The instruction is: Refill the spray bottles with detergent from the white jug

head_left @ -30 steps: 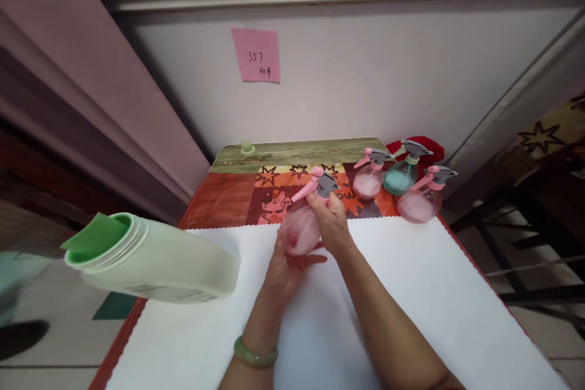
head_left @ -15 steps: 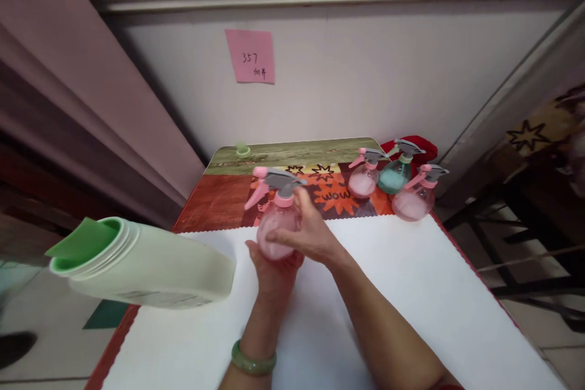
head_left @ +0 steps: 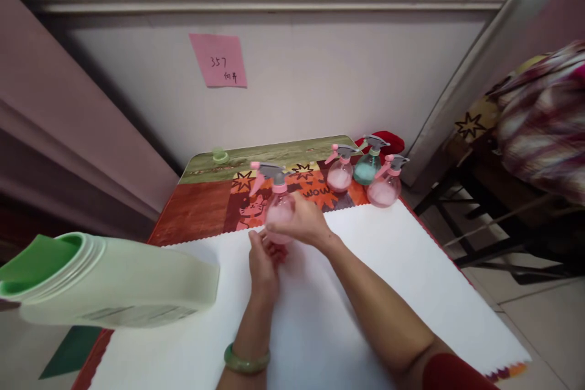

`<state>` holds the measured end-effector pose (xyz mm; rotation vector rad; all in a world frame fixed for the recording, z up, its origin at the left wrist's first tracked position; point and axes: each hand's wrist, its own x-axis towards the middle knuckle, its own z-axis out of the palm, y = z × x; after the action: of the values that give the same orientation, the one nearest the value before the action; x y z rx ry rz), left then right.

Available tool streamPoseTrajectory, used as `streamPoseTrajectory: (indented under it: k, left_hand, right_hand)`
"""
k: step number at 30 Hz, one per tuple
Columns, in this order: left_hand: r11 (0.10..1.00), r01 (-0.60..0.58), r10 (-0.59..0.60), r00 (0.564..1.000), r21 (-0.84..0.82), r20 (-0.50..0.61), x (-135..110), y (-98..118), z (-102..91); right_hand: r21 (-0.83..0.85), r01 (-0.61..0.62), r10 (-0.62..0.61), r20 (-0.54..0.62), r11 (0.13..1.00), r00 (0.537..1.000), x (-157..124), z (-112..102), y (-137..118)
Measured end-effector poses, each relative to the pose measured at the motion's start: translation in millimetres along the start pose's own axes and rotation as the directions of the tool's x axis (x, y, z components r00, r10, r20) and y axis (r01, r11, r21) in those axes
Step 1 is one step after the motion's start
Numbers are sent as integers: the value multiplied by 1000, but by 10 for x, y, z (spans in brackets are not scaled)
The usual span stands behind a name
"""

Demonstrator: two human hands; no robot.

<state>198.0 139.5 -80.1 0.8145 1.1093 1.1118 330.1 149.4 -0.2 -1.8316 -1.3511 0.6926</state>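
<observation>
Sprayer (head_left: 280,210) is roughly upright in the right hand (head_left: 307,222), which grips its right side, thumb across the front of the bulb; the nozzle points left. Just below and left of the bulb is the left hand (head_left: 264,262), fingers partly curled near the base; whether they touch or grip it, I cannot tell. Under both hands spreads a white mat (head_left: 388,268). Left of them stands a jug (head_left: 137,280). Beyond, to the right, cluster two pink bottles (head_left: 340,177) and a green one (head_left: 367,169).
</observation>
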Motion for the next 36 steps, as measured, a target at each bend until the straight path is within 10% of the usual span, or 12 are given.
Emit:
streamPoseTrajectory:
  k: [11, 19, 27, 36]
  left_hand:
    - [945, -137, 119, 990, 297, 77, -11, -66, 43]
    - [757, -372, 263, 926, 536, 271, -96, -121, 49]
    - [775, -350, 269, 936, 526, 227, -45, -123, 27]
    - [779, -344, 246, 937, 525, 249, -265, -25, 16]
  right_hand:
    - [-75, -230, 157, -531, 970, 833, 3, -822, 1172]
    - [-49, -275, 212, -516, 960, 830, 16, -615, 1527]
    - [24, -70, 72, -529, 997, 846, -511, -629, 1591]
    - [150, -41, 70, -193, 988, 979, -1276, -623, 1302]
